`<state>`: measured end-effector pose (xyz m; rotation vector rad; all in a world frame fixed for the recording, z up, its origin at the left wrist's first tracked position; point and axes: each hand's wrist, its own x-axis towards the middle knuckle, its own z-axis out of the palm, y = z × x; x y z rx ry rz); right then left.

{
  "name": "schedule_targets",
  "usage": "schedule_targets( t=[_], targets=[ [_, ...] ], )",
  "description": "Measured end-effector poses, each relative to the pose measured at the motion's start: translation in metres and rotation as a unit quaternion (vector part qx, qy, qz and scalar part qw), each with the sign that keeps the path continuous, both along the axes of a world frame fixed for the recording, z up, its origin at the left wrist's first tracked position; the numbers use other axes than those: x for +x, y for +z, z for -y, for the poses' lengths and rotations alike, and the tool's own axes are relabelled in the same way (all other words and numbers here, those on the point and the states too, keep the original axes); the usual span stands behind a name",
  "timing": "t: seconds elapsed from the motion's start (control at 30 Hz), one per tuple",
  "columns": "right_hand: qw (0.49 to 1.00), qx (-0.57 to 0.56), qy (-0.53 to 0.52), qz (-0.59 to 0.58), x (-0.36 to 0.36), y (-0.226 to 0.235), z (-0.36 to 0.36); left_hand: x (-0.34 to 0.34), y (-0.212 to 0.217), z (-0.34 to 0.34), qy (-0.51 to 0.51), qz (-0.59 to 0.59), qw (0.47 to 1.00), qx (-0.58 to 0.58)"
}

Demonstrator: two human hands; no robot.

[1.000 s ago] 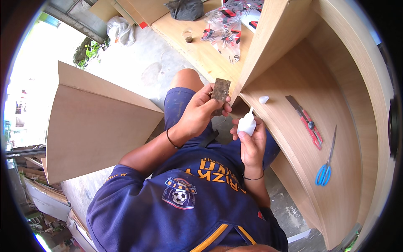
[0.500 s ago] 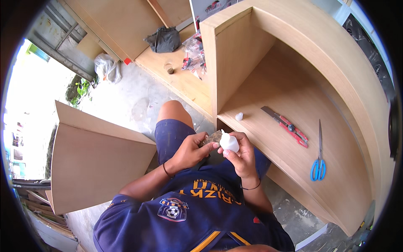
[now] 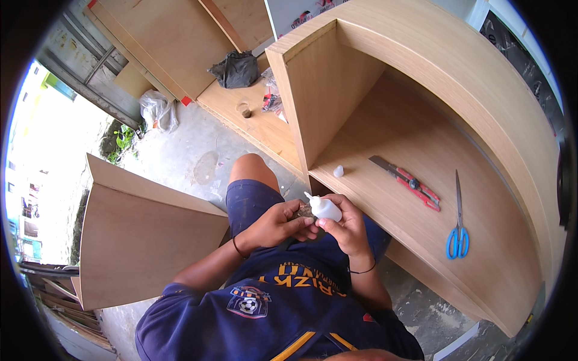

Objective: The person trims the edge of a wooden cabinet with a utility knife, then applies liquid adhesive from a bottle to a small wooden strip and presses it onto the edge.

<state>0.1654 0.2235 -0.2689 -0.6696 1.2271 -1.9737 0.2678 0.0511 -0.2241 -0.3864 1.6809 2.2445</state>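
My right hand [image 3: 348, 231] is closed round a small white squeeze bottle [image 3: 326, 209] with a thin nozzle, which leans to the left. Close beside it, my left hand [image 3: 278, 224] pinches a small mottled brown piece [image 3: 305, 212], partly hidden by fingers and the bottle. What the piece is made of I cannot make out. Both hands are above my lap, in front of the wooden shelf's edge. A small whitish cap [image 3: 338, 171] stands on that shelf [image 3: 361, 159], just beyond my right hand.
On the curved wooden unit lie a red-handled cutter knife [image 3: 409, 183] and blue-handled scissors [image 3: 457, 239]. A curved wooden panel [image 3: 150, 240] stands to the left. Farther off are a dark plastic bag [image 3: 236, 69], a small clear cup [image 3: 244, 110] and a whitish plastic bag [image 3: 158, 111].
The bottle has tipped further left, its nozzle moving left and down. The brown piece sits slightly lower and is more covered. The whole view has shifted a little.
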Motion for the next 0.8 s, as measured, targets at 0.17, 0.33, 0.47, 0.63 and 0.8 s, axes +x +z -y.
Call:
schedule_targets(
  t=[0.17,0.33,0.47,0.63,0.8],
  targets=[
    [0.999,0.034,-0.016,-0.029,0.001,-0.005,0.0,0.001,0.007,0.0,-0.033,0.021,0.986,-0.163],
    [0.998,0.021,-0.033,0.045,0.003,-0.002,0.0,0.007,0.009,0.005,-0.06,-0.016,0.978,-0.2],
    [0.996,-0.002,-0.075,0.041,0.001,0.005,0.001,0.018,0.008,0.029,-0.112,-0.07,0.96,-0.245],
    [0.996,-0.034,-0.073,0.048,-0.006,0.016,-0.008,0.023,0.006,0.045,-0.011,-0.105,0.919,-0.38],
    [0.996,0.005,-0.088,-0.002,-0.003,0.017,-0.005,-0.002,0.019,0.021,0.042,-0.102,0.973,-0.203]
  ],
)
